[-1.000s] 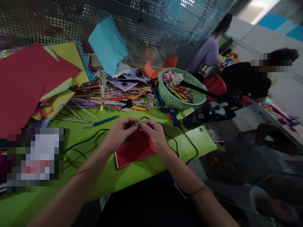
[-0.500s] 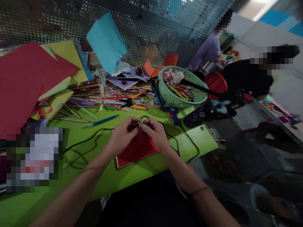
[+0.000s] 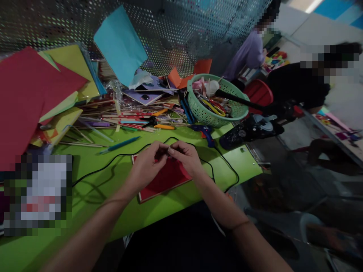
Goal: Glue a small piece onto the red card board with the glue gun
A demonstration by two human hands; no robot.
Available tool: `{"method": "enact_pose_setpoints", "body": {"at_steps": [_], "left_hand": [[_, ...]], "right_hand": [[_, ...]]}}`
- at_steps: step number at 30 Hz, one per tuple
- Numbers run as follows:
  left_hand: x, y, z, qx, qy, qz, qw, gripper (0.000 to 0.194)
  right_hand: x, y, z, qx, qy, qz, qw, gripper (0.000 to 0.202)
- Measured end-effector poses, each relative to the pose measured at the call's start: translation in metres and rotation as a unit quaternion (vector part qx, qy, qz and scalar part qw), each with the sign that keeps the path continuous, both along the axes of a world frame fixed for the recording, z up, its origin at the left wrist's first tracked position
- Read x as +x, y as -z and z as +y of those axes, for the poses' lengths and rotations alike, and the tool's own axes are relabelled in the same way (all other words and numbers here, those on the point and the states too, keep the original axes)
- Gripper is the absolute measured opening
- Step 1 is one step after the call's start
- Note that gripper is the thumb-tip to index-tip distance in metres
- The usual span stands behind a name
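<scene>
Red board (image 3: 166, 179) lies beneath both hands (image 3: 147, 165) (image 3: 188, 158), which apparently pinch something hidden; snagging the black cord (image 3: 124, 154) could jar it loose.

Table (image 3: 244, 163) looked smooth, with a soft sheen at its right end. Near centre, board (image 3: 167, 181) had a matt red face and pale, wood-like edges. Far left, red sheet (image 3: 19, 109) was flat, matt paper; blue sheet (image 3: 120, 47) looked matt too. Clear plastic wrap (image 3: 115, 90) was crinkled and glossy. Sticks (image 3: 83, 144) looked like bare wood. Basket (image 3: 208, 118) was perforated plastic; glue gun (image 3: 208, 136), smooth plastic. Far screen (image 3: 79, 28) looked like perforated metal.
</scene>
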State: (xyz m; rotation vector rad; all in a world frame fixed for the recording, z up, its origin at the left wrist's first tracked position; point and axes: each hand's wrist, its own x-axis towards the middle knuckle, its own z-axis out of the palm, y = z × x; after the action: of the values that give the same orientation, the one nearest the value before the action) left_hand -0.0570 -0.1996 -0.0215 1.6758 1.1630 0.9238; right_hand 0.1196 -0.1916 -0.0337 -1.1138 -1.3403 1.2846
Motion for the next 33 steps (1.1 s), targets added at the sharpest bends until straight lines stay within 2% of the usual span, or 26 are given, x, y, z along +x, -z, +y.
{"method": "enact_pose_setpoints", "body": {"at_steps": [5,8,12,15,17,21,27,33], "left_hand": [[0.0,0.002,0.001,-0.012,-0.008,-0.026,1.0,0.017],[0.0,0.005,0.003,-0.049,-0.004,-0.093,0.994,0.017],[0.002,0.008,0.007,-0.15,-0.02,-0.242,0.958,0.025],[0.003,0.01,0.009,-0.196,-0.029,-0.297,0.934,0.028],[0.004,0.01,0.008,-0.204,-0.024,-0.298,0.932,0.028],[0.005,0.011,0.008,-0.181,-0.018,-0.257,0.949,0.026],[0.004,0.011,0.008,-0.173,-0.027,-0.247,0.953,0.024],[0.003,0.008,0.006,-0.152,-0.004,-0.216,0.965,0.024]], "right_hand": [[0.0,-0.004,-0.001,0.007,0.007,-0.006,1.0,0.024],[0.0,-0.005,-0.003,0.019,0.011,-0.008,1.0,0.022],[-0.002,-0.006,-0.005,0.025,0.012,-0.002,1.0,0.02],[-0.003,-0.006,-0.007,0.062,0.025,-0.036,0.997,0.016],[-0.003,-0.005,-0.008,0.103,0.049,-0.079,0.99,0.015],[-0.003,-0.004,-0.01,0.153,0.074,-0.133,0.976,0.011],[-0.003,-0.004,-0.008,0.166,0.046,-0.124,0.977,0.016],[-0.002,-0.002,-0.009,0.175,0.065,-0.162,0.969,0.014]]}}
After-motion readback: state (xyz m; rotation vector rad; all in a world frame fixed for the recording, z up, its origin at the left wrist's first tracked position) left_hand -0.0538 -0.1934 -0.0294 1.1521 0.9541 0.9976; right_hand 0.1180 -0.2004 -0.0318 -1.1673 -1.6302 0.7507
